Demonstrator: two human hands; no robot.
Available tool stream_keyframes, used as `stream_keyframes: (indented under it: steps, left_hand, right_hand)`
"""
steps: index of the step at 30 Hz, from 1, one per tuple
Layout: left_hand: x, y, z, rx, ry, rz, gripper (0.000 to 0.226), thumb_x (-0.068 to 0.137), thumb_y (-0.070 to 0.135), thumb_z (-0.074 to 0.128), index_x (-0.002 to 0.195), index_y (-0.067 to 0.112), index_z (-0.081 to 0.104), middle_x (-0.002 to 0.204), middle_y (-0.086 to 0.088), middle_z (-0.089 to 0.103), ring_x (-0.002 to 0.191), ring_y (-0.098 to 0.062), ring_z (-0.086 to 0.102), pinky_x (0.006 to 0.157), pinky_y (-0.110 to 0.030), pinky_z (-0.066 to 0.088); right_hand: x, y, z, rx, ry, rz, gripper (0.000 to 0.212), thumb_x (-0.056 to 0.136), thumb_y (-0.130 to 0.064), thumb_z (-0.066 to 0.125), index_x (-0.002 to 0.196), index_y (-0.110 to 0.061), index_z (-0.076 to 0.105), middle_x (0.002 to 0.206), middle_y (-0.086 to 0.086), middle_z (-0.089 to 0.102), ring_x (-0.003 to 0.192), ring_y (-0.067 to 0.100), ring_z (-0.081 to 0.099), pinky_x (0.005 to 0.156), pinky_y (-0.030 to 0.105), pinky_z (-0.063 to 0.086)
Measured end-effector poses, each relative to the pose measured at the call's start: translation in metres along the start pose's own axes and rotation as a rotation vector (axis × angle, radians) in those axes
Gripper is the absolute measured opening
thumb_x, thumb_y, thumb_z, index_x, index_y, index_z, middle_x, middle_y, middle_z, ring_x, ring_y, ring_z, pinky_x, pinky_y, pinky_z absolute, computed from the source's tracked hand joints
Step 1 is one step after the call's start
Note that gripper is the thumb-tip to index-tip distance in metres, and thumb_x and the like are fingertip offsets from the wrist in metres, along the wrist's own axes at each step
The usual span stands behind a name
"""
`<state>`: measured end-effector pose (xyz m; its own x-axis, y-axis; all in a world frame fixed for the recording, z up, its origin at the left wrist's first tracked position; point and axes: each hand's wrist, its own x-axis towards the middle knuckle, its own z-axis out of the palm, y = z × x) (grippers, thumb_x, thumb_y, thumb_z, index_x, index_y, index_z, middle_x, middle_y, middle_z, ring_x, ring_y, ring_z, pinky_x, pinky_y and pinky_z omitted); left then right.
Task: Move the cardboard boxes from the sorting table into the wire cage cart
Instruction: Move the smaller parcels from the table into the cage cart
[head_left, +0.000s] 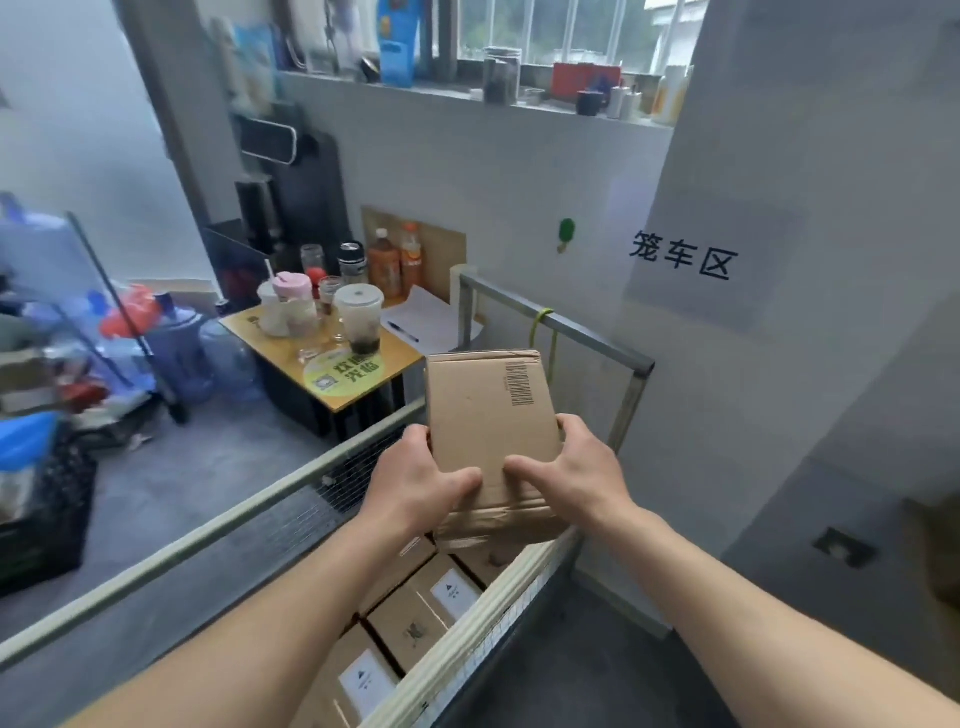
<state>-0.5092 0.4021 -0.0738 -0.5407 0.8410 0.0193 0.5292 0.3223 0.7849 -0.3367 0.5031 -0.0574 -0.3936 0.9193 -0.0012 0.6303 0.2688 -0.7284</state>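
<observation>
L hand (415, 483), R hand (569, 467) grip box (483, 405); underside hidden.

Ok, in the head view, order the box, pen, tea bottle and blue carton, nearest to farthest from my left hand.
1. Box, gripped by the left hand.
2. Pen, on the paper.
3. Tea bottle, farther back.
4. Blue carton, on the windowsill.

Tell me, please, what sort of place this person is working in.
Probably a parcel sorting or warehouse room: a wire cage cart packed with labelled boxes, a wall sign reading "cage cart area" in Chinese, and a barcoded cardboard box held over the cart.
</observation>
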Motion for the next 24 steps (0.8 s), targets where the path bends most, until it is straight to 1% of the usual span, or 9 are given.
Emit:
stream_keyframes:
  steps: [3, 7, 11, 12, 14, 16, 19, 21, 24]
  left_hand:
    - [-0.013, -0.030, -0.027, -0.004, 0.082, -0.077, 0.060, 0.072, 0.043, 0.084, 0.116, 0.026, 0.048, 0.098, 0.013, 0.057, 0.088, -0.006, 0.057, 0.066, -0.017, 0.047]
    - [-0.032, -0.065, -0.061, -0.005, 0.169, -0.181, 0.061, 0.072, 0.040, 0.085, 0.120, 0.023, 0.051, 0.099, 0.010, 0.059, 0.088, -0.009, 0.058, 0.064, -0.016, 0.045]
    - [-0.050, -0.105, -0.099, -0.001, 0.242, -0.293, 0.055, 0.071, 0.043, 0.084, 0.111, 0.027, 0.050, 0.087, 0.017, 0.055, 0.075, 0.002, 0.053, 0.057, -0.013, 0.039]
    - [-0.053, -0.115, -0.110, 0.007, 0.257, -0.316, 0.054, 0.070, 0.044, 0.084, 0.109, 0.027, 0.049, 0.087, 0.016, 0.056, 0.075, 0.000, 0.053, 0.060, -0.016, 0.042]
    - [-0.059, -0.138, -0.130, 0.017, 0.280, -0.359, 0.053, 0.070, 0.044, 0.084, 0.107, 0.027, 0.049, 0.093, 0.011, 0.059, 0.082, -0.011, 0.059, 0.072, -0.028, 0.051]
    - [-0.065, -0.161, -0.150, 0.024, 0.286, -0.397, 0.055, 0.069, 0.043, 0.084, 0.109, 0.025, 0.052, 0.098, 0.007, 0.062, 0.090, -0.018, 0.062, 0.083, -0.034, 0.054]
    - [-0.072, -0.197, -0.179, 0.013, 0.288, -0.432, 0.060, 0.069, 0.044, 0.085, 0.116, 0.021, 0.055, 0.105, 0.003, 0.065, 0.095, -0.020, 0.063, 0.085, -0.038, 0.056]
    - [-0.077, -0.223, -0.198, -0.003, 0.290, -0.450, 0.062, 0.070, 0.044, 0.084, 0.120, 0.020, 0.054, 0.108, 0.002, 0.065, 0.095, -0.019, 0.062, 0.081, -0.034, 0.055]
    - [-0.087, -0.262, -0.223, -0.019, 0.287, -0.490, 0.062, 0.070, 0.046, 0.083, 0.119, 0.021, 0.052, 0.101, 0.006, 0.062, 0.085, -0.011, 0.059, 0.064, -0.023, 0.047]
  right_hand:
    - [0.003, -0.023, 0.038, -0.004, -0.105, -0.071, 0.065, 0.063, -0.061, 0.076, 0.115, -0.034, 0.047, 0.102, -0.013, 0.062, 0.094, 0.012, 0.061, 0.078, 0.028, 0.047]
    - [-0.003, -0.052, 0.085, -0.008, -0.219, -0.128, 0.069, 0.068, -0.056, 0.081, 0.122, -0.029, 0.048, 0.106, -0.010, 0.061, 0.096, 0.013, 0.060, 0.077, 0.026, 0.047]
    - [-0.009, -0.088, 0.133, -0.044, -0.289, -0.183, 0.069, 0.067, -0.055, 0.081, 0.122, -0.030, 0.048, 0.104, -0.010, 0.060, 0.095, 0.013, 0.059, 0.076, 0.027, 0.046]
    - [-0.011, -0.098, 0.145, -0.047, -0.304, -0.200, 0.068, 0.067, -0.055, 0.081, 0.121, -0.031, 0.047, 0.102, -0.012, 0.059, 0.094, 0.012, 0.058, 0.073, 0.025, 0.045]
    - [-0.016, -0.116, 0.173, -0.044, -0.332, -0.228, 0.065, 0.068, -0.055, 0.081, 0.118, -0.033, 0.045, 0.099, -0.014, 0.056, 0.092, 0.009, 0.056, 0.066, 0.020, 0.041]
    - [-0.023, -0.130, 0.203, -0.038, -0.356, -0.233, 0.067, 0.068, -0.055, 0.081, 0.119, -0.033, 0.044, 0.099, -0.015, 0.055, 0.093, 0.009, 0.056, 0.065, 0.019, 0.040]
    - [-0.034, -0.155, 0.245, -0.047, -0.385, -0.226, 0.070, 0.069, -0.054, 0.083, 0.123, -0.032, 0.044, 0.098, -0.016, 0.052, 0.089, 0.006, 0.054, 0.061, 0.013, 0.036]
    - [-0.040, -0.172, 0.274, -0.057, -0.411, -0.235, 0.070, 0.069, -0.053, 0.084, 0.122, -0.033, 0.043, 0.095, -0.019, 0.050, 0.085, 0.002, 0.052, 0.060, 0.011, 0.035]
    - [-0.051, -0.192, 0.316, -0.086, -0.449, -0.246, 0.069, 0.069, -0.053, 0.083, 0.122, -0.031, 0.044, 0.093, -0.019, 0.050, 0.081, 0.000, 0.051, 0.060, 0.013, 0.036]
